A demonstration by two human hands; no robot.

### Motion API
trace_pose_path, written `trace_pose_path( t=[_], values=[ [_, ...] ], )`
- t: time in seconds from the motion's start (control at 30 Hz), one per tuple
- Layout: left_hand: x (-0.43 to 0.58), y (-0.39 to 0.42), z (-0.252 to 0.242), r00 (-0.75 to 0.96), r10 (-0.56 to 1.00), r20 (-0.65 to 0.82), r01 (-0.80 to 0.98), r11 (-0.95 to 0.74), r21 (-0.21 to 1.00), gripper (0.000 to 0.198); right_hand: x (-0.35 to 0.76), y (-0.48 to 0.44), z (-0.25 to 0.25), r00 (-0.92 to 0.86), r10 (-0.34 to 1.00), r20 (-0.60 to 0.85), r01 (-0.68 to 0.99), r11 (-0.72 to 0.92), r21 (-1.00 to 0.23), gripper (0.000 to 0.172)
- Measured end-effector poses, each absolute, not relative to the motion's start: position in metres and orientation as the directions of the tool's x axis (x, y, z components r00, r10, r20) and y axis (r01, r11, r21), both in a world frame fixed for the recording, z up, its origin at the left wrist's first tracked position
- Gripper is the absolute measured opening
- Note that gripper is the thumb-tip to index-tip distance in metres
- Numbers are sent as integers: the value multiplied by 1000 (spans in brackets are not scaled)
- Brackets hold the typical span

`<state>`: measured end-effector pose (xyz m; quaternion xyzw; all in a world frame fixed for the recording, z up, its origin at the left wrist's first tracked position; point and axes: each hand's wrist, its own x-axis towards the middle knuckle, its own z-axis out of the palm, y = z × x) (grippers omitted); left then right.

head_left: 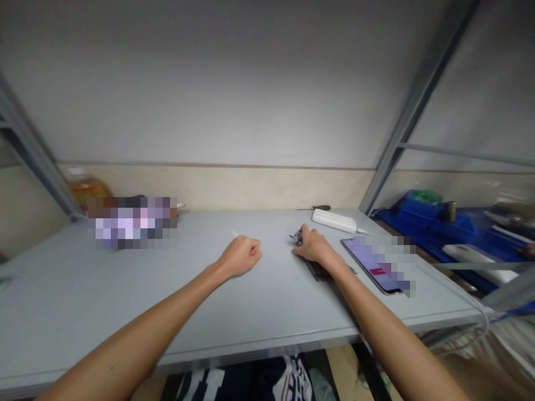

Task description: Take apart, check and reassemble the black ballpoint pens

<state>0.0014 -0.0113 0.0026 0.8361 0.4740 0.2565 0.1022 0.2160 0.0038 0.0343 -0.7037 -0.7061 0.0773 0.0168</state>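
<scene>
My left hand (241,256) rests on the grey table as a closed fist. Whatever it may hold is hidden inside the curled fingers. To its right, my right hand (313,245) reaches down over a bundle of slim dark pens (316,271), its thumb and fingers bent around their upper ends. Shiny clip-like ends stick out past the fingertips, and the lower ends lie on the table under the wrist. How many pens there are is hard to tell.
A phone (371,267) with its screen lit lies right of my right forearm. Behind are a white power strip (334,220) and a screwdriver (321,208). At back left stands a bottle of amber liquid (86,186) beside a blurred-out object. Blue trays (418,214) lie beyond the right frame post.
</scene>
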Motion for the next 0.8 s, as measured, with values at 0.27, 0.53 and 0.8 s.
trace_pose_path(
  t=[0.27, 0.53, 0.8],
  values=[
    [2, -11, 1, 421, 842, 338, 735, -535, 417, 20, 215, 7, 32, -1, 999, -34, 992, -3, -123, 53],
    [3, -12, 3, 419, 848, 325, 739, -526, 421, 20, 219, 7, 31, 24, 1000, -2, 988, -24, -153, 43],
    [3, -11, 1, 431, 827, 361, 691, -560, 457, 22, 215, 6, 35, -57, 990, 128, 967, 87, -241, 32]
  ],
)
